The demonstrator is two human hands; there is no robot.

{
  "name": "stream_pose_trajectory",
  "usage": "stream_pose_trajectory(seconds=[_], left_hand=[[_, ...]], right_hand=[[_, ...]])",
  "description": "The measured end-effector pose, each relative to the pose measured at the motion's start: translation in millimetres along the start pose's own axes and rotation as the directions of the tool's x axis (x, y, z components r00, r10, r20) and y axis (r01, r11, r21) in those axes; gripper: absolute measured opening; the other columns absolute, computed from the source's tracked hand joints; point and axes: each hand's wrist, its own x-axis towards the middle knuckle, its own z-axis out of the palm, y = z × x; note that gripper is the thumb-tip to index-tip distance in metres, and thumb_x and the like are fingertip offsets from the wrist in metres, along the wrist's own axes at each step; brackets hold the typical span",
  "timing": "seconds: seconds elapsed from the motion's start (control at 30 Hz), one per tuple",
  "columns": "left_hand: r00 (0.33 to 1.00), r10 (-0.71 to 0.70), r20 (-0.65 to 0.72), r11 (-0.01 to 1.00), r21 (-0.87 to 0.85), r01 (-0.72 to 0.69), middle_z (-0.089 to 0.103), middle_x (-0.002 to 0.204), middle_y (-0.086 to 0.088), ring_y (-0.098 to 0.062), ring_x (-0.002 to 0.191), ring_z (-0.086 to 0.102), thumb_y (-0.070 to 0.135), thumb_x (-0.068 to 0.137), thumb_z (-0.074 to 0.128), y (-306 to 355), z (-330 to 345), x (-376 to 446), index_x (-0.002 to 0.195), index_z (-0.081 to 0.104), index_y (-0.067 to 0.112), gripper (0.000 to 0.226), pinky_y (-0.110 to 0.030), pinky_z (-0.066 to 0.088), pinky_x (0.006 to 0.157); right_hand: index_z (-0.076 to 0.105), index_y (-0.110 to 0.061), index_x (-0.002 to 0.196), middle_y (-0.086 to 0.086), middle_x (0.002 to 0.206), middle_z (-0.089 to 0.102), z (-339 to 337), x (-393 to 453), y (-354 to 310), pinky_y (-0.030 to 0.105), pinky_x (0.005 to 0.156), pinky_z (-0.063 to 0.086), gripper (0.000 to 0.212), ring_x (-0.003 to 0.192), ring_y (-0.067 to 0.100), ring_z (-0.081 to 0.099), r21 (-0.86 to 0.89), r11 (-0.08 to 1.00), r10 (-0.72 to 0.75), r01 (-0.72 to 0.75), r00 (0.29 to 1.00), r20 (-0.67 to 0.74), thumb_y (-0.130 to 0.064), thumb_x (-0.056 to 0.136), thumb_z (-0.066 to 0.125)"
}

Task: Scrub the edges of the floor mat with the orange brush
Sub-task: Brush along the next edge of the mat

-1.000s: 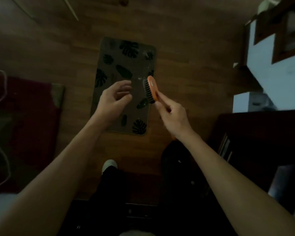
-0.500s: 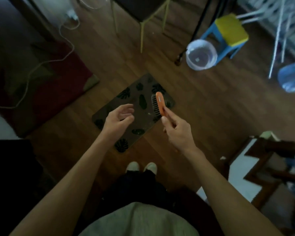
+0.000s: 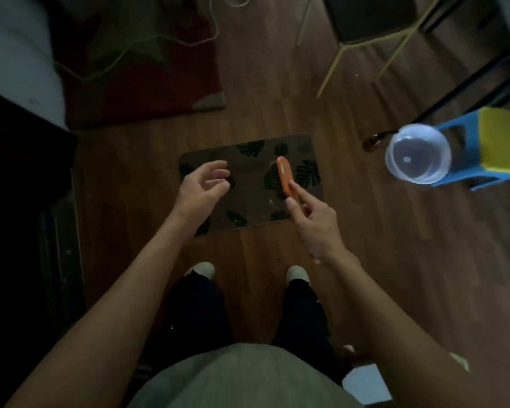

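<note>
Head view: right hand (image 3: 314, 222) pinches orange brush (image 3: 283, 176); left hand (image 3: 199, 191) fingers loosely curled, empty.

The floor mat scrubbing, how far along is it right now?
Done: the right hand already holds the orange brush. In hand: the person stands over the leaf-print floor mat, brush raised above it, left hand open and empty. Left: bristles have not yet met the mat, so every edge looks still to scrub.

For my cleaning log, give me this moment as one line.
stage: standing, scrubbing not begun | right hand: holds orange brush above floor mat | left hand: empty, fingers loosely curled
</note>
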Motion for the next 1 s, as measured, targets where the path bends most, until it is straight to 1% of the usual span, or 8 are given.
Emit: stream_pose_trajectory(seconds=[0.27, 0.37, 0.47, 0.53, 0.63, 0.7, 0.87, 1.0], left_hand=[[0.968, -0.140, -0.206, 0.986, -0.123, 0.117, 0.063, 0.125, 0.010, -0.005, 0.116, 0.059, 0.017, 0.097, 0.060, -84.8, 66.5, -2.1, 0.135, 0.057, 0.024, 0.038, -0.034, 0.053, 0.098], [0.941, -0.182, -0.285, 0.979, -0.142, 0.146, 0.063, 0.126, 0.007, -0.009, 0.117, 0.059, 0.016, 0.097, 0.061, -137.4, 75.1, 14.9, 0.136, 0.056, 0.022, 0.040, -0.035, 0.053, 0.098], [0.922, -0.224, -0.316, 0.974, -0.117, 0.196, 0.061, 0.126, 0.009, -0.006, 0.116, 0.058, 0.017, 0.097, 0.061, -193.3, 78.0, 35.4, 0.137, 0.054, 0.025, 0.042, -0.033, 0.052, 0.097], [0.913, -0.261, -0.313, 0.962, -0.004, 0.273, 0.060, 0.126, 0.010, -0.005, 0.114, 0.056, 0.023, 0.097, 0.060, -233.0, 80.8, 51.5, 0.140, 0.050, 0.028, 0.044, -0.029, 0.050, 0.094], [0.872, -0.363, -0.327, 0.893, 0.144, 0.426, 0.057, 0.135, 0.006, -0.013, 0.126, 0.051, 0.031, 0.098, 0.059, -318.5, 82.4, 86.9, 0.146, 0.042, 0.029, 0.052, -0.031, 0.046, 0.096], [0.848, -0.416, -0.328, 0.859, 0.163, 0.485, 0.054, 0.139, 0.003, -0.017, 0.130, 0.048, 0.032, 0.098, 0.059, -377.4, 89.4, 105.8, 0.148, 0.039, 0.026, 0.054, -0.032, 0.043, 0.098], [0.832, -0.375, -0.410, 0.857, 0.190, 0.480, 0.052, 0.141, -0.002, -0.019, 0.133, 0.045, 0.029, 0.097, 0.061, -494.2, 93.4, 175.7, 0.148, 0.039, 0.018, 0.057, -0.028, 0.037, 0.097], [0.824, -0.342, -0.451, 0.853, 0.220, 0.474, 0.047, 0.145, -0.004, -0.021, 0.136, 0.041, 0.031, 0.095, 0.063, -585.4, 108.3, 229.5, 0.150, 0.037, 0.018, 0.062, -0.034, 0.038, 0.104]], right_hand=[[0.051, -0.031, 0.144, -0.003, 0.089, 0.074, 18.2, 47.0, 77.8, 0.019, 0.049, 0.043, 0.044, 0.052, 0.002, 0.049, -0.073, 0.994, -0.066, 0.083, 0.975, 0.213, -0.028, 0.101, 0.057], [0.052, -0.029, 0.144, -0.007, 0.080, 0.069, 47.8, 76.0, 114.9, 0.021, 0.050, 0.044, 0.043, 0.052, 0.000, 0.049, -0.093, 0.989, -0.083, 0.114, 0.953, 0.292, -0.026, 0.101, 0.057], [0.049, -0.030, 0.145, -0.009, 0.083, 0.067, 78.8, 112.2, 152.3, 0.022, 0.050, 0.046, 0.045, 0.054, 0.005, 0.052, -0.112, 0.981, -0.100, 0.156, 0.913, 0.395, -0.025, 0.101, 0.056], [0.049, -0.029, 0.145, -0.008, 0.089, 0.068, 98.8, 142.2, 177.1, 0.026, 0.055, 0.053, 0.045, 0.058, 0.008, 0.058, -0.182, 0.953, -0.145, 0.242, 0.893, 0.426, -0.024, 0.101, 0.056], [0.047, -0.028, 0.147, 0.001, 0.096, 0.067, 157.7, 194.6, 234.9, 0.038, 0.069, 0.057, 0.047, 0.073, 0.012, 0.063, -0.295, 0.840, -0.263, 0.455, 0.818, 0.512, -0.026, 0.100, 0.054], [0.045, -0.029, 0.148, 0.002, 0.099, 0.065, 198.4, 219.7, 276.1, 0.038, 0.072, 0.056, 0.048, 0.077, 0.012, 0.062, -0.316, 0.814, -0.243, 0.488, 0.780, 0.577, -0.026, 0.101, 0.053], [0.044, -0.026, 0.149, 0.003, 0.103, 0.063, 285.4, 282.9, 353.5, 0.031, 0.068, 0.053, 0.047, 0.078, 0.012, 0.061, -0.285, 0.718, -0.287, 0.635, 0.643, 0.710, -0.024, 0.103, 0.052], [0.041, -0.024, 0.151, 0.005, 0.103, 0.060, 356.1, 326.0, 426.8, 0.032, 0.067, 0.053, 0.048, 0.075, 0.013, 0.059, -0.277, 0.644, -0.278, 0.714, 0.555, 0.784, -0.024, 0.103, 0.050]])
